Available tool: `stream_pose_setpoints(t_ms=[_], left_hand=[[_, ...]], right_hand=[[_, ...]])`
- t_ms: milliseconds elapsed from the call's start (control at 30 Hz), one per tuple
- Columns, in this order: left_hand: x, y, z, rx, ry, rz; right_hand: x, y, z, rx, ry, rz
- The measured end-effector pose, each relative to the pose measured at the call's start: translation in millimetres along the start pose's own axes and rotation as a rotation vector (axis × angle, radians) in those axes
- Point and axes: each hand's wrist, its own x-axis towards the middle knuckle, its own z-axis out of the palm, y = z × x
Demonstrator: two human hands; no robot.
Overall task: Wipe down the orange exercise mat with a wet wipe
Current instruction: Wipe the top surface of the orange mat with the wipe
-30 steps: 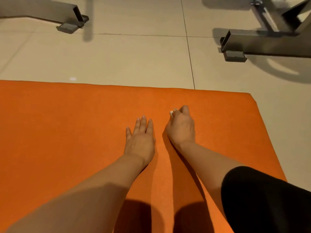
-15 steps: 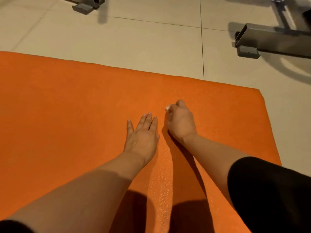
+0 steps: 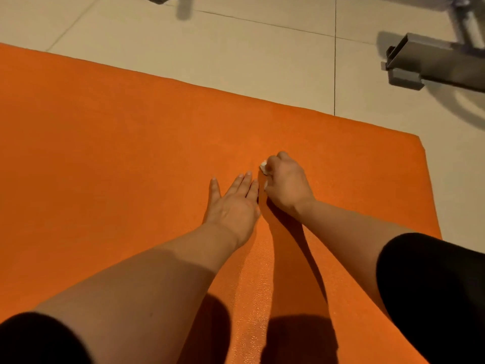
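Since the picture from 1 second ago, both hands sit a little farther up the mat point(image 3: 110, 143), and the view has tipped so the far edge slants and more orange shows on the left. The gray metal frame point(image 3: 430, 67) now sits higher and more to the right.

The left hand point(image 3: 232, 203) lies flat on the mat with its fingers straight and a bit spread — it holds nothing. The right hand point(image 3: 286, 179) is curled tight around a small balled-up wet wipe point(image 3: 263, 166), and only a white bit pokes out by the fingers. The hand presses down on the mat just beside the left fingertips.

The job looks like it is in the middle. I cannot see wet marks or clean marks, so I cannot tell how much is wiped. It seems a lot of mat is left, most of all the big part on the left.

The far edge and the right edge are both near the wiping hand, with pale floor tiles point(image 3: 236, 51) past them. There is lots of open room to the left — the frame is well apart from the mat.
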Motion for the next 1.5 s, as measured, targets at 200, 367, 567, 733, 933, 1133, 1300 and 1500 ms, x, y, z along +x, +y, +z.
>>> stream_pose_setpoints(t_ms=[200, 367, 567, 733, 933, 1133, 1300, 1500], left_hand=[[-8.5, -4.9, 4.0, 0.000, 0.009, 0.019], [-15.1, 1.7, 12.3, -0.027, 0.035, -0.009], [-19.5, 2.0, 10.2, 0.003, -0.006, 0.005], [-14.2, -2.0, 7.1, -0.036, -0.053, 0.024], [-14.2, -3.2, 0.7, -0.031, -0.083, 0.036], [-25.7, -20.7, -13.9, 0.150, -0.224, 0.182], [-31.2, -20.5, -14.9, 0.290, -0.304, 0.210], [-51.2, -21.6, -19.6, 0.466, -0.425, 0.314]], right_hand=[[-17.8, 46.6, -26.3, -0.104, 0.180, 0.424], [-22.4, -2.1, -0.2, 0.003, 0.117, 0.242], [-34.2, 18.8, -16.5, -0.082, 0.031, 0.129], [-35.4, 12.8, -11.4, -0.044, 0.142, 0.313], [-34.6, -22.1, 2.0, -0.016, -0.048, 0.019], [-52.0, 36.6, -23.0, -0.188, 0.122, 0.299], [-66.8, -22.0, 16.6, -0.027, 0.089, 0.152], [-75.6, -14.1, 5.5, -0.076, 0.004, 0.106]])
